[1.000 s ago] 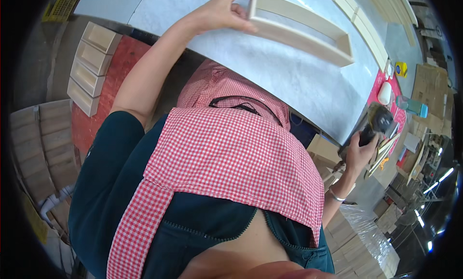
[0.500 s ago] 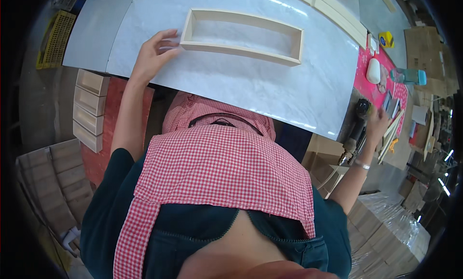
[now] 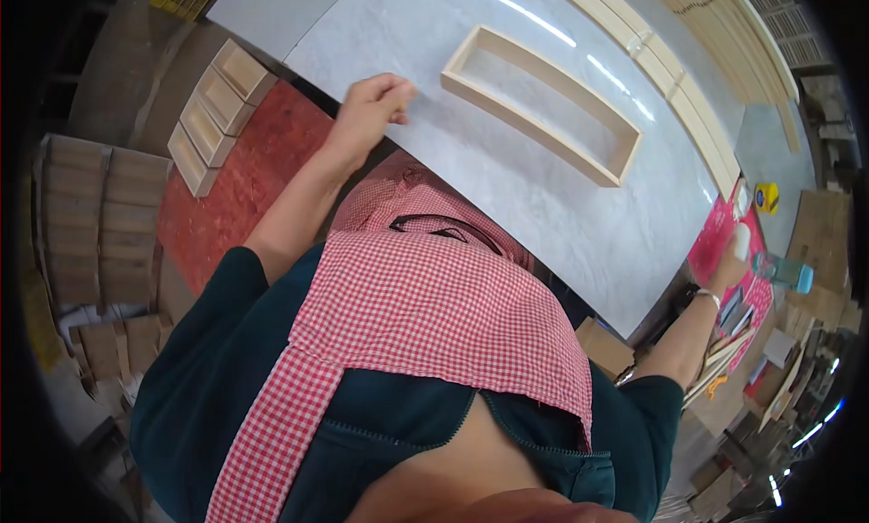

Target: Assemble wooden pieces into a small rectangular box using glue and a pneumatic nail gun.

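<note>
A long, shallow rectangular box frame of pale wood (image 3: 532,130) lies on the marbled white tabletop (image 3: 579,233). My left hand (image 3: 369,111) hovers over the table's near edge, left of the frame and apart from it. Its fingers are curled in, and nothing shows between them. Far to the right, my right hand (image 3: 728,268) reaches over a pink mat (image 3: 711,242) and closes on a smooth white rounded object (image 3: 742,241). The hand partly hides that object and its own fingers.
Long pale wood strips (image 3: 670,84) line the table's far side. A yellow tape measure (image 3: 767,197) and a clear bottle with a blue cap (image 3: 786,273) are by the mat. Several small wooden boxes (image 3: 217,102) stand in a row on a red board (image 3: 272,152) at left.
My right hand has moved forward to the white object. My left hand has drawn away from the frame, its fingers curling in. The whole view has turned, so the table appears rotated.
</note>
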A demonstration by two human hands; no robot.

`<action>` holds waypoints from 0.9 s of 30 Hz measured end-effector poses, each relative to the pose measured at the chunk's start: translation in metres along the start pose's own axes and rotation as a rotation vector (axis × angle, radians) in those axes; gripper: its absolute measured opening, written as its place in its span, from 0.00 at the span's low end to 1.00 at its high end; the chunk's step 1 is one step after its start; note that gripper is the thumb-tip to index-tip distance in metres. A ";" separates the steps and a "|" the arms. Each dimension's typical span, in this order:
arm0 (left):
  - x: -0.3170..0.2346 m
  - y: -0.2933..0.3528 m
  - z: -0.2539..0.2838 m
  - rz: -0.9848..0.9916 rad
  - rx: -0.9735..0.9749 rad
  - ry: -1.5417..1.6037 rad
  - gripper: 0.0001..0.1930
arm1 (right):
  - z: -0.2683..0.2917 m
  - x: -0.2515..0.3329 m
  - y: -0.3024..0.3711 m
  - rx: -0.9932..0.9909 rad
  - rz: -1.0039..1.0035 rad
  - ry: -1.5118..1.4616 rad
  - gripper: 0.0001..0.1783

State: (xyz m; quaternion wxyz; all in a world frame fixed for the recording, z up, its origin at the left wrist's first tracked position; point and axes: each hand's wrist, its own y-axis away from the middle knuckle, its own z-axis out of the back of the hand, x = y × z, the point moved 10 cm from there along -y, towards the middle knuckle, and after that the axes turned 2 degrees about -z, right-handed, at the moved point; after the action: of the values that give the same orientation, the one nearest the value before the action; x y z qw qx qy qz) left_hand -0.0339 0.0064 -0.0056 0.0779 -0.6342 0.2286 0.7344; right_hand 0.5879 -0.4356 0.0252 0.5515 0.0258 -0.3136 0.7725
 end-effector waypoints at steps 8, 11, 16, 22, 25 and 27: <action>0.004 0.014 -0.078 -0.013 0.233 -0.090 0.11 | 0.083 0.134 0.086 -0.187 -0.263 -0.812 0.27; 0.019 0.019 -0.108 -0.158 0.386 -0.571 0.08 | 0.051 0.230 0.137 0.111 -0.099 -1.076 0.26; -0.019 0.052 -0.107 -0.956 0.231 -0.541 0.07 | 0.011 0.362 0.241 0.483 0.059 -0.991 0.25; -0.016 0.045 -0.087 -1.003 0.132 -0.446 0.04 | -0.001 0.421 0.272 0.565 0.319 -0.896 0.27; -0.015 0.044 -0.086 -0.980 0.139 -0.406 0.03 | 0.000 0.433 0.275 0.567 0.395 -0.906 0.29; -0.012 0.044 -0.088 -0.952 0.180 -0.414 0.05 | 0.001 0.437 0.275 0.559 0.411 -0.901 0.29</action>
State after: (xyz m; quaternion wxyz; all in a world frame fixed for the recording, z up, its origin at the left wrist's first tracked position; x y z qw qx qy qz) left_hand 0.0291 -0.0685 0.0080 0.5008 -0.5004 -0.0430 0.7050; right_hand 0.1779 -0.1247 0.0694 0.1737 0.4361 -0.3002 0.8304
